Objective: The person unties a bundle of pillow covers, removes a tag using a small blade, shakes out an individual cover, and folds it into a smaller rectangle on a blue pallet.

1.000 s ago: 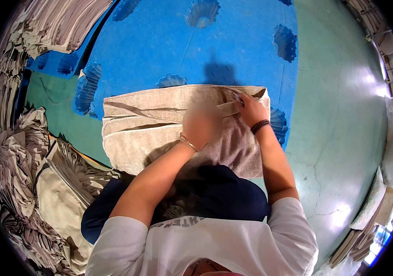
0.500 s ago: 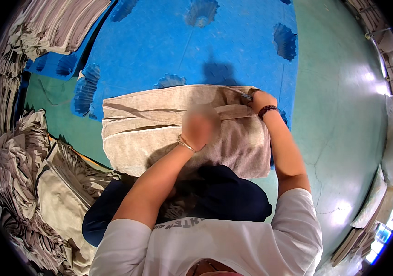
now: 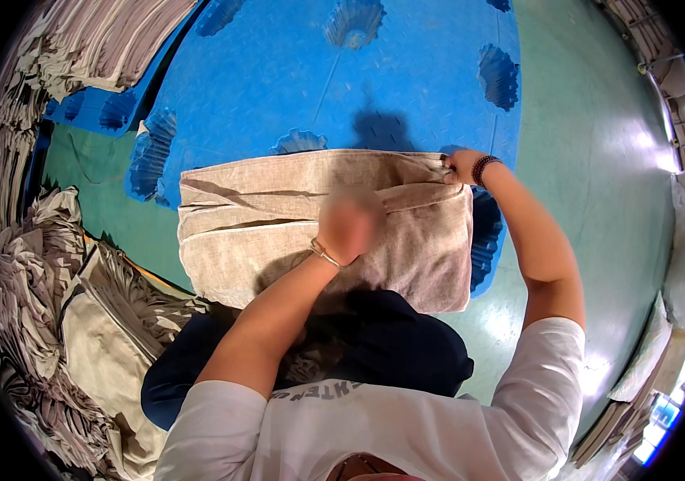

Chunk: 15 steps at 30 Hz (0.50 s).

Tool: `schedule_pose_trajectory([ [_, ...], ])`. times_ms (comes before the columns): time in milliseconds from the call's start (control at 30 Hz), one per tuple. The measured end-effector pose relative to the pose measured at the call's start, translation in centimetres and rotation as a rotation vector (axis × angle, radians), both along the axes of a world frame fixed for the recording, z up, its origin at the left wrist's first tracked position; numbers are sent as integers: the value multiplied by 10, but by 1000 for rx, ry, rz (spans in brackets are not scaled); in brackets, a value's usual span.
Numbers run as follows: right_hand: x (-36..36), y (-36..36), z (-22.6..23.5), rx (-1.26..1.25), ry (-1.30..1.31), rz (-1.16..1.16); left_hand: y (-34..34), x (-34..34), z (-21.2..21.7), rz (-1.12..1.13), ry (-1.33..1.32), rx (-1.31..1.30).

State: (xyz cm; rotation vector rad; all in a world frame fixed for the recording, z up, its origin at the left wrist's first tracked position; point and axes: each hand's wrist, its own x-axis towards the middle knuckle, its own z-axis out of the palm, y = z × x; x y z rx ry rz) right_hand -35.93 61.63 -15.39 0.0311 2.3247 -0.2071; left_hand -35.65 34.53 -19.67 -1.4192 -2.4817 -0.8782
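Note:
Across my lap and the near edge of a blue pallet (image 3: pixel 278 88) lies a folded stack of beige cloth (image 3: pixel 238 256), its layers showing long creases and open folds on the left. My left hand (image 3: pixel 350 228) rests on the middle of the cloth; a blur covers its fingers. At the far right corner, my right hand (image 3: pixel 465 166) is closed, pinching the cloth's edge. A small dark spot shows by its fingertips, too small to make out.
More beige fabric lies in a crumpled heap (image 3: pixel 30 280) at the left. Stacked folded cloth (image 3: pixel 110 40) stands at the far left. Green floor (image 3: pixel 575 200) runs along the right, with flat bundles (image 3: pixel 639 369) by the right rim. The pallet has several ribbed hollows.
My right hand has slid a little to the right along the far edge to the cloth's corner, and its elbow has swung outward. My left hand has barely moved.

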Motion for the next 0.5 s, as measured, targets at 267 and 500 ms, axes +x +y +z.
schedule_pose_trajectory([
  [267,-11,-19,23,434,-57,241,-2,-2,-3,12,77,186],
  [500,-11,2,35,373,380,-142,-6,8,-37,45,-41,53],
])
